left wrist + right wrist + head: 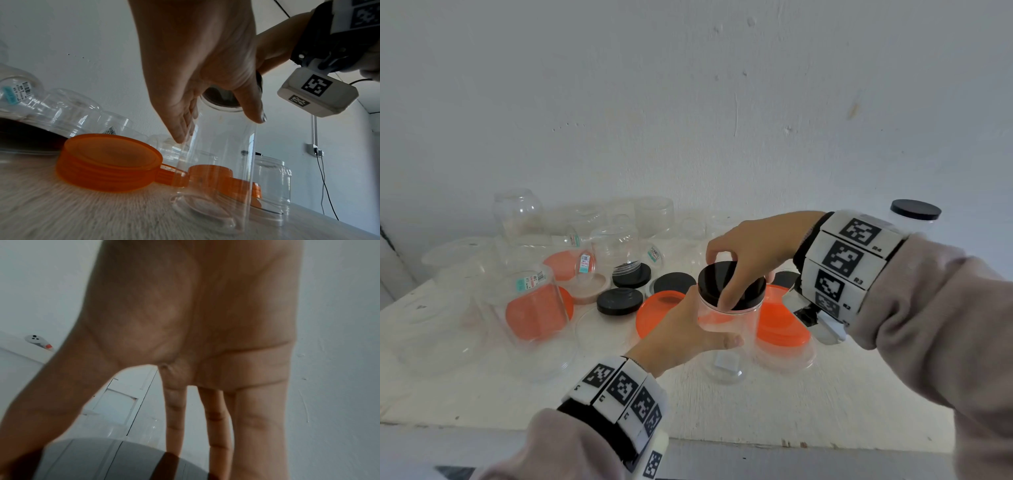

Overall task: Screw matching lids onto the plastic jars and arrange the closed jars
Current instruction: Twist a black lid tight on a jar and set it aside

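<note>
Clear jar (pixel 726 318) stands upright on the desk (pixel 825 404) at centre frame, held between both hands.

The left hand (pixel 681 329) wraps the jar's wall from the lower left; the right hand (pixel 753 246) reaches in from the upper right, fingers curled over the black lid (pixel 722 277) on its mouth. Orange lids (pixel 780 322) lie just behind and beside the jar, loose black lids (pixel 619 300) further left. Empty clear jars (pixel 534 305) crowd the left half; a closed black-lidded jar (pixel 916 214) stands at far right.
</note>
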